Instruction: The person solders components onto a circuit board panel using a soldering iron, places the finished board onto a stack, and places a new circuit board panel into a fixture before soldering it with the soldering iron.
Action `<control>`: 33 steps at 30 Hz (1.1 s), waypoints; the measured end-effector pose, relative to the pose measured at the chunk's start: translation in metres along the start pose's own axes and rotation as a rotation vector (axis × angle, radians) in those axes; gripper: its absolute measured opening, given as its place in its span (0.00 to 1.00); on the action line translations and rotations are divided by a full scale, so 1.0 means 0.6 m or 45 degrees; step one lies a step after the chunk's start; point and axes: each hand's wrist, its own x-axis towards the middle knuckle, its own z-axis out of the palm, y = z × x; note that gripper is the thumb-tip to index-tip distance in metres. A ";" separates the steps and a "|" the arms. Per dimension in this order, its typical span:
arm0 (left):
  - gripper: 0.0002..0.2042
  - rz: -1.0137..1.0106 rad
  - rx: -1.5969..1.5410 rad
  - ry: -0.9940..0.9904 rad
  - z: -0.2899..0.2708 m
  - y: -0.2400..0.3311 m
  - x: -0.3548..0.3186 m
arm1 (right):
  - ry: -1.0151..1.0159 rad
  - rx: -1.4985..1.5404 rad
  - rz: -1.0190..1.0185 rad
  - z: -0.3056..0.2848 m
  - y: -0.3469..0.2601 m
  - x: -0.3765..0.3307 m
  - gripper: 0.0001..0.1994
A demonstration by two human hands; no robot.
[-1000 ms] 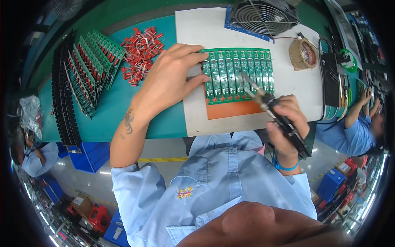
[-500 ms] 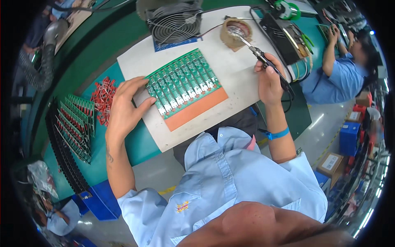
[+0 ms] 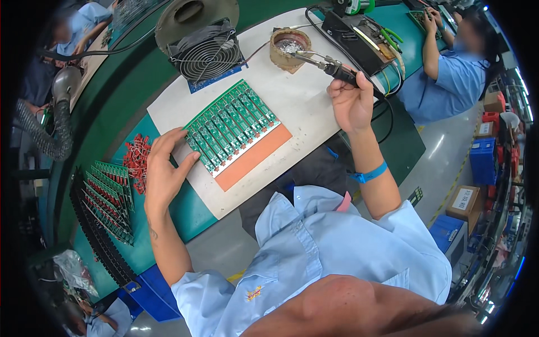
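Note:
A green circuit board panel (image 3: 233,123), made of a row of narrow strips, lies tilted on an orange-brown sheet (image 3: 255,157) on the white work surface. My left hand (image 3: 168,160) grips its left edge, index finger at the far corner and thumb lower down. My right hand (image 3: 352,101) is closed around the dark handle of a soldering iron (image 3: 338,71), right of the panel. The iron points left, its metal tip at the mouth of a round tan pot (image 3: 279,56) with shiny silvery bits inside.
Behind the panel stands a fan (image 3: 209,59) with a wire guard. Red components (image 3: 136,160) lie heaped left of my left hand, beside a black rack (image 3: 101,230) of upright boards. A black box (image 3: 351,45), green-handled pliers (image 3: 391,38) and a co-worker (image 3: 449,78) are at right.
The whole view has shifted, so the bench things sit further left. My right hand has turned the iron flatter, with its tip still at the pot. My left hand keeps its place on the panel.

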 end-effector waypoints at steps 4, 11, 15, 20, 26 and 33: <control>0.25 0.000 0.009 -0.002 0.000 0.005 0.000 | 0.053 0.067 0.039 0.003 -0.003 0.004 0.23; 0.25 -0.015 0.000 -0.015 0.000 0.006 0.003 | 0.107 0.280 0.178 -0.006 -0.014 0.013 0.26; 0.25 0.010 0.021 -0.027 -0.002 0.004 0.002 | 0.107 0.343 0.220 -0.007 -0.015 0.016 0.27; 0.25 0.063 0.037 -0.014 -0.001 -0.005 0.004 | 0.077 0.334 0.220 -0.015 -0.018 0.023 0.28; 0.25 0.091 0.055 -0.002 -0.001 -0.014 -0.005 | 0.126 0.256 0.206 -0.008 -0.014 0.023 0.28; 0.24 -0.176 -0.138 0.213 -0.027 0.029 0.001 | -0.066 0.179 0.122 -0.006 -0.007 0.013 0.25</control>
